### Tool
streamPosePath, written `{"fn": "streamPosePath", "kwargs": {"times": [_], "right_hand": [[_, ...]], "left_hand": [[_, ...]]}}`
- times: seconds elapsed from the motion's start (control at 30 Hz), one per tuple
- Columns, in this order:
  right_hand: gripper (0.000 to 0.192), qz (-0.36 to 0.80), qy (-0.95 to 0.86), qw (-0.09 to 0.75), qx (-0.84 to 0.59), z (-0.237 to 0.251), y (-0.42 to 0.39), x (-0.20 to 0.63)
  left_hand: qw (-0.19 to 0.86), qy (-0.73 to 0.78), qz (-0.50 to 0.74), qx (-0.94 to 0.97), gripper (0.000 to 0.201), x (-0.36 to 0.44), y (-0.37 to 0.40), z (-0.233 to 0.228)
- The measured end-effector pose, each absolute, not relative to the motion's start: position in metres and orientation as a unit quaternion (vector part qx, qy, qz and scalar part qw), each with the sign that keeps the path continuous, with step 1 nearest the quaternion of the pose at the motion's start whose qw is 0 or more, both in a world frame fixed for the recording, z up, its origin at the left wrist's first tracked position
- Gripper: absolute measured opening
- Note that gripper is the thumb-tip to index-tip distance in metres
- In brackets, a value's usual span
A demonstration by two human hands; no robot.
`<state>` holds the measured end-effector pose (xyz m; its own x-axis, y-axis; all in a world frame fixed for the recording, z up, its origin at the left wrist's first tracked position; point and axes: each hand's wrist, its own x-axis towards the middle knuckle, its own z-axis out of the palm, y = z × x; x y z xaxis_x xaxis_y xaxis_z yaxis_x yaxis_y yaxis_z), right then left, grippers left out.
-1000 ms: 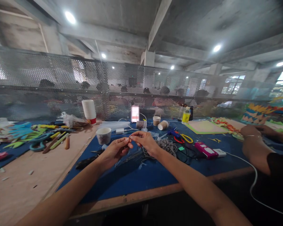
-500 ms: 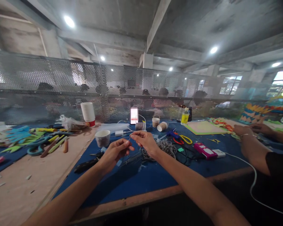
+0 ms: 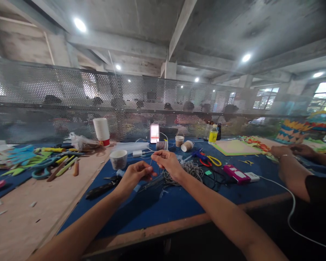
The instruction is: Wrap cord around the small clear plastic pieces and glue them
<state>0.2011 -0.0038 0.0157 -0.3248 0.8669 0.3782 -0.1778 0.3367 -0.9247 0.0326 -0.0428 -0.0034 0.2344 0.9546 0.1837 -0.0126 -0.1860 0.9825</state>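
My left hand (image 3: 137, 175) is closed in a pinch, thumb against the fingers. Just above and to its right, my right hand (image 3: 167, 163) pinches too, pointing left. A thin strand (image 3: 151, 162) runs between the fingertips of both hands; its material is too fine to make out. Under and beside my right wrist lies a tangled heap of grey cord (image 3: 192, 172). A black-handled tool (image 3: 100, 190) lies on the blue mat (image 3: 141, 217), left of my left hand. Behind it stands a paper cup (image 3: 118, 160).
A phone (image 3: 154, 133) stands upright at the back, near small cups (image 3: 187, 146). Scissors (image 3: 214, 161), a magenta box (image 3: 236, 174) and a yellow-labelled bottle (image 3: 213, 134) are on the right. Stacked paper cups (image 3: 101, 132) and several tools lie left. A co-worker's hands (image 3: 284, 152) work far right.
My left hand has turned slightly, its fingertips dropping a little lower and apart from the right fingertips. My right hand has barely moved. The co-worker's hands have shifted slightly.
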Motion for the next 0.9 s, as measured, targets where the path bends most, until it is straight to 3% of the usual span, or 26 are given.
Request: {"fn": "streamPosePath", "kwargs": {"times": [0.33,0.6,0.9], "right_hand": [[0.036,0.533,-0.654,0.479,-0.241,0.02,-0.0045,0.2063],[0.035,0.511,-0.654,0.494,-0.261,0.0178,-0.0042,0.2046],[0.036,0.489,-0.673,0.485,-0.27,0.0197,-0.0071,0.2062]], "left_hand": [[0.623,0.329,0.454,0.545,0.022,0.0305,-0.0434,-0.003],[0.487,0.365,0.528,0.592,0.021,0.0311,-0.0414,-0.0022],[0.581,0.347,0.473,0.564,0.024,0.0329,-0.0453,-0.0005]]}}
